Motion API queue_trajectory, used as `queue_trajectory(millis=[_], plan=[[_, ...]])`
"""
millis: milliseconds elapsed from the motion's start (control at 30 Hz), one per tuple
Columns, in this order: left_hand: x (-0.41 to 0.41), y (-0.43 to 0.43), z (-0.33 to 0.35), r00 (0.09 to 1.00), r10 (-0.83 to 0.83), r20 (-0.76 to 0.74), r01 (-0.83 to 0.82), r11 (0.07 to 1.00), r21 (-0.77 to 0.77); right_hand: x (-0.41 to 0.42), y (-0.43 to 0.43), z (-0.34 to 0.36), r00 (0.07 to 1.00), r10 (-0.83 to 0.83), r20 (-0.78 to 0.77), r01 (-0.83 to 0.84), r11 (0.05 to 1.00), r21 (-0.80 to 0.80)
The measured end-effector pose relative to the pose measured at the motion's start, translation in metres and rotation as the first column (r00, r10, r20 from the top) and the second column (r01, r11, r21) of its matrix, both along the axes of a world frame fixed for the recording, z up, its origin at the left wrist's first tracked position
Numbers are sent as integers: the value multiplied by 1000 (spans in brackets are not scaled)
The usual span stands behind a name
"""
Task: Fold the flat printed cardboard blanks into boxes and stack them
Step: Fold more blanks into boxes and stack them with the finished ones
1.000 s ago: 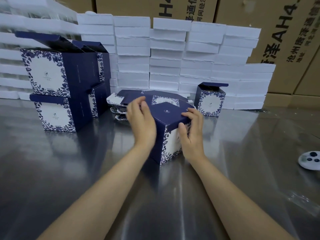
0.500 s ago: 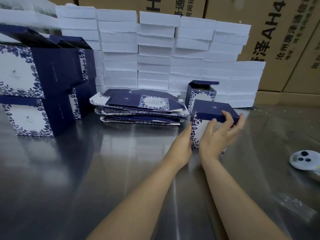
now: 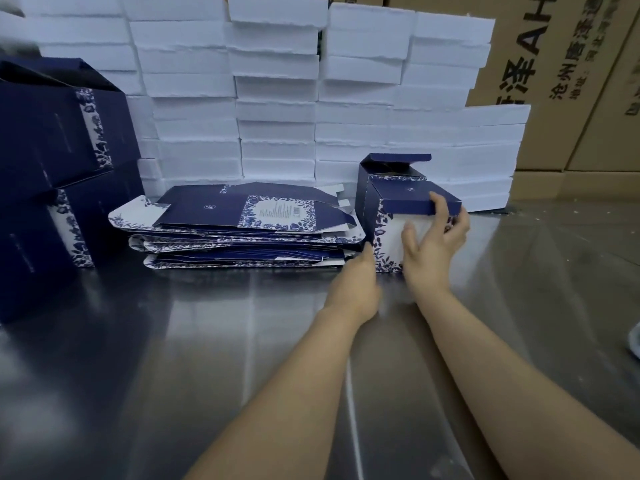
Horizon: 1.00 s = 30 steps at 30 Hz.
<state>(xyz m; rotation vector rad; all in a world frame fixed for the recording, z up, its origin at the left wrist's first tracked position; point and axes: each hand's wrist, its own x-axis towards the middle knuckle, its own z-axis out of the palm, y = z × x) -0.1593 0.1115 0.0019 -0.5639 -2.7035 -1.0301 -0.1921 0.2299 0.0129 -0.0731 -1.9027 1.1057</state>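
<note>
A folded navy box with a blue floral print (image 3: 408, 194) stands on the steel table (image 3: 173, 358) at centre right, lid down. My right hand (image 3: 433, 247) lies spread over its front face, fingertips on the lid's front edge. My left hand (image 3: 353, 282) touches the box's lower left side; its fingers are mostly hidden. Right behind stands another folded box (image 3: 391, 168) with its lid up. A pile of flat printed blanks (image 3: 242, 216) lies just to the left. Larger folded navy boxes (image 3: 52, 133) are stacked at the far left.
A wall of white foam boxes (image 3: 277, 98) runs along the back of the table. Brown printed cartons (image 3: 571, 81) stand behind at the right. A small white object (image 3: 635, 341) shows at the right edge.
Both hands carried the folded box from in front of me to the right and set it down in front of the open-lidded box. The view moved closer.
</note>
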Motion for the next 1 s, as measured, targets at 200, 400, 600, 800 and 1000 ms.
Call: queue_trajectory(millis=[200, 400, 600, 800, 1000], plan=[[11, -7, 5, 999, 37, 38, -46, 960, 278, -1, -4, 1, 977, 0, 214, -23, 994, 105], [32, -30, 4, 963, 243, 117, -263, 752, 604, 50, -29, 1, 911, -207, 356, 51, 915, 400], [84, -57, 8, 966, 233, 114, -251, 725, 641, 114, -97, -7, 956, -41, 292, -147, 792, 592], [130, -111, 8, 953, 288, 93, -288, 770, 570, 160, -155, -12, 921, 53, 385, -270, 800, 535], [144, -163, 5, 929, 264, 258, -365, 559, 745, 174, -216, -18, 877, 152, 455, -389, 781, 488]])
